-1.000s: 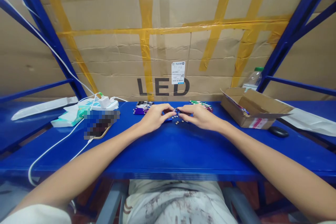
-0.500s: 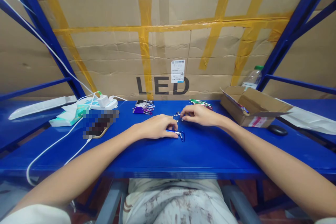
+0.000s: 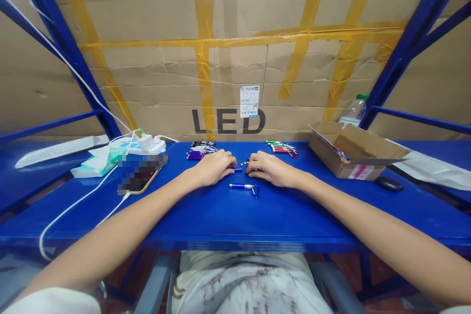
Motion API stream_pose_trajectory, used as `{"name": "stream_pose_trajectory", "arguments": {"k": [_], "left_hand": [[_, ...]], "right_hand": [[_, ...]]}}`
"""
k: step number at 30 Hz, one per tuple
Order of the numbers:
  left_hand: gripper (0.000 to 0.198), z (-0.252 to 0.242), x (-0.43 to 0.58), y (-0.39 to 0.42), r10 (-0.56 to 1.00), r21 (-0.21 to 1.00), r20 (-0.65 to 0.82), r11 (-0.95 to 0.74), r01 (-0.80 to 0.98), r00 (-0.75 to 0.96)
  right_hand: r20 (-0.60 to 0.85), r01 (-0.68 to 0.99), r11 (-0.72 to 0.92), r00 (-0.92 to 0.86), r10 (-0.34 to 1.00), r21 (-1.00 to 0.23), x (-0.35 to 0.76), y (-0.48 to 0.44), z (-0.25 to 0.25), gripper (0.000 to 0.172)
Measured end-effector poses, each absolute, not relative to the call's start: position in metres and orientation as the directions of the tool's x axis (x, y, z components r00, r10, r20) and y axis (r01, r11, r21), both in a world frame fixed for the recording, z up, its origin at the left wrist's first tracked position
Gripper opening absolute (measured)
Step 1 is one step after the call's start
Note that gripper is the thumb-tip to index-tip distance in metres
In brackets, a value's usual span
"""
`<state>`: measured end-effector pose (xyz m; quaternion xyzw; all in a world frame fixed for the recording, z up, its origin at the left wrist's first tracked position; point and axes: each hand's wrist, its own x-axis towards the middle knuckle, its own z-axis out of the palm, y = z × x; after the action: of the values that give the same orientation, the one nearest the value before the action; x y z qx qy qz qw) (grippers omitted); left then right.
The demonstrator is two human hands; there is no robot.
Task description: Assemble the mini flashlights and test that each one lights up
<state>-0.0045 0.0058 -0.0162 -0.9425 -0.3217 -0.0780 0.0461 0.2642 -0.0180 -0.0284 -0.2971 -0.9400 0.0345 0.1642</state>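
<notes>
The small blue torch with its clip ring now lies alone on the blue bench, just near of both hands and touched by neither. Half a second ago the left hand was resting on top of it, so it has been let go and left where it was. The left hand has since moved a little farther out. Its curled fingertips meet a short blue piece that pokes out to their right, but I cannot tell whether its grip is closed on that piece or only touching it. The right hand has drawn nearer and lies palm down close by, its fingers over a scatter of small silver bits. Its grip is hidden under the fingers, so I cannot tell whether it holds anything. Attention has thus passed from the laid-down torch to the loose parts between the hands. Farther out lie a purple bunch of torches on the left and a green and red bunch on the right. An open cardboard box stands well to the right, and a phone on a white cable lies to the left.
</notes>
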Motion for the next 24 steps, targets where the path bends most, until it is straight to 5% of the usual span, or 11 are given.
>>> {"name": "stream_pose_trajectory", "arguments": {"k": [5,13,24], "left_hand": [[0.016,-0.017,-0.003,0.006,0.626,0.146,0.254,-0.779,0.61,0.737],[0.025,-0.024,0.01,0.005,0.654,0.596,0.288,-0.694,0.404,0.699],[0.022,-0.031,0.015,0.003,0.644,0.675,0.266,-0.655,0.338,0.717]], "right_hand": [[0.399,0.535,0.799,-0.692,0.601,-0.277,0.266,-0.019,-0.022,0.012],[0.48,0.353,0.637,-0.438,0.76,-0.686,0.259,-0.022,-0.015,0.021],[0.466,0.33,0.615,-0.431,0.773,-0.716,0.248,-0.032,-0.01,0.025]]}}
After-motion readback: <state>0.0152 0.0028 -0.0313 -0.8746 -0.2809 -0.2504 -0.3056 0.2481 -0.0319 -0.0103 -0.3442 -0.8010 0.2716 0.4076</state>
